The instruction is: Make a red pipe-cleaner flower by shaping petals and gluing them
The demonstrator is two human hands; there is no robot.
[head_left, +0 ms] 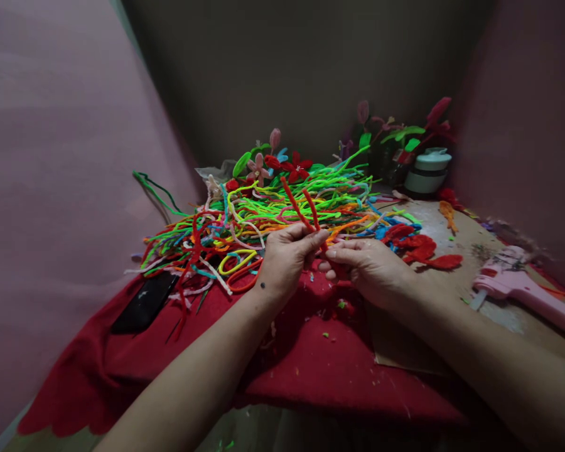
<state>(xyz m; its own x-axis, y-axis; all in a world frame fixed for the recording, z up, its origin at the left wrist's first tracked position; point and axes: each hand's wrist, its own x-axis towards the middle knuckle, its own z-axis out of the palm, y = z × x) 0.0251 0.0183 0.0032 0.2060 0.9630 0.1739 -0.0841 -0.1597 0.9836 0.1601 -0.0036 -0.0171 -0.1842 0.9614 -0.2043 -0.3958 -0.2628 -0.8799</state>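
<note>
My left hand (289,254) pinches a red pipe cleaner (295,204) between thumb and fingers. Two red ends of it stick up above the grip, leaning left. Close beside it, my right hand (365,267) has thumb and index finger pressed together at the lower part of the same red piece, mostly hidden by the fingers. Behind both hands spreads a big heap of pipe cleaners (282,204) in green, yellow, orange, red, blue and white. Scissors with orange-red and yellow handles (242,276) appear to lie left of my left hand.
A black phone (145,304) lies at the left on the red cloth (320,370). To the right are red petal shapes (421,248), a pink glue gun (518,282) on cardboard (414,342), and a lidded jar (427,172). Fuzzy flowers (296,166) stand at the back; pink walls flank the table.
</note>
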